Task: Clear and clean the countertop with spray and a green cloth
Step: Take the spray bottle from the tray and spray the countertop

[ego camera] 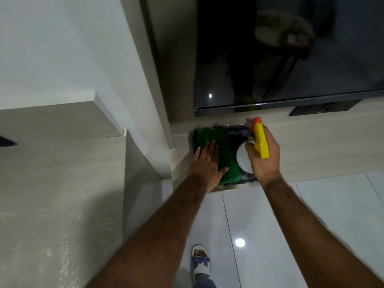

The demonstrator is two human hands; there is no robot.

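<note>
A green cloth [220, 146] lies spread over the left part of a dark glossy panel [239, 135] set in the low beige countertop [311, 150]. My left hand [207, 163] presses flat on the cloth with fingers spread. My right hand [264, 154] grips a spray bottle [260, 140] with a yellow trigger head and an orange nozzle; its white body shows below the hand, over the panel's right side. The nozzle points away from me toward the wall.
A large dark TV screen [291, 59] hangs on the wall just above the countertop. A beige cabinet block [52, 183] rises at the left. Glossy white floor tiles [270, 225] lie below, with my sandalled foot [200, 260] on them.
</note>
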